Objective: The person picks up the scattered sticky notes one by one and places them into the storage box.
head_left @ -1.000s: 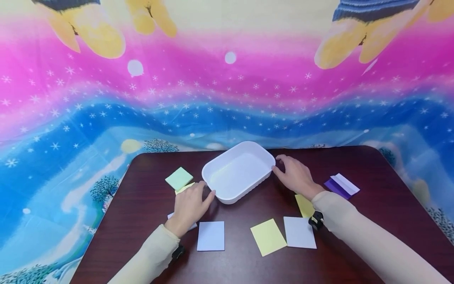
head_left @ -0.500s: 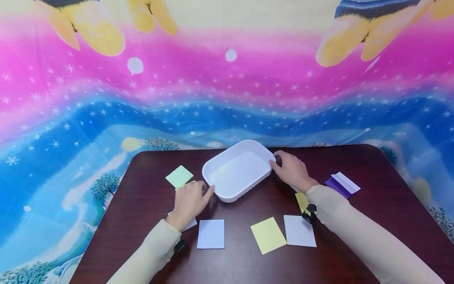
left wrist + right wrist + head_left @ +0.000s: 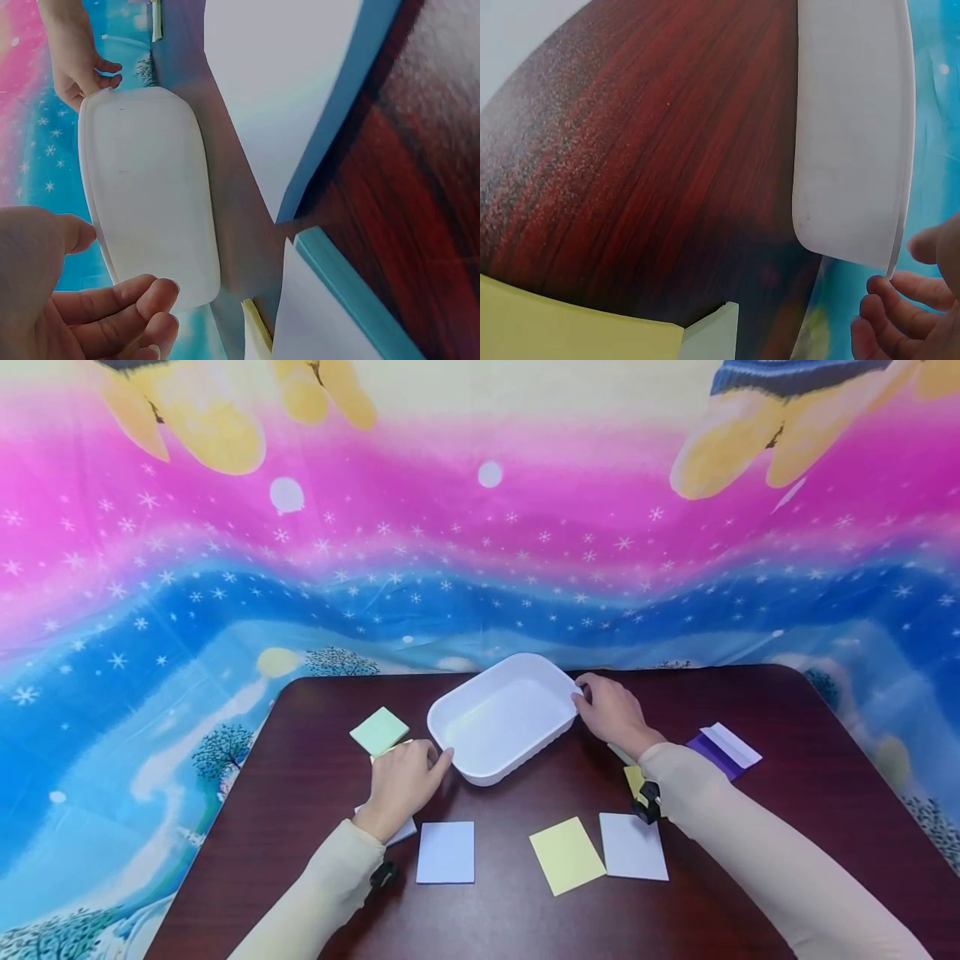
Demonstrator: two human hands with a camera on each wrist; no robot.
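hands (image 3: 613, 712) now closer across tray (image 3: 510, 722)

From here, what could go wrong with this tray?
The white tray could tip or slip: the left grip and right grip meet it only at its ends. Its far rim looks close to the back edge of the table, so a push might send it over. The right black wrist device overlaps the white pad in the head view and could drag it.

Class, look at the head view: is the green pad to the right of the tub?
No: the green pad lies to the left of the tub, beyond the left hand.
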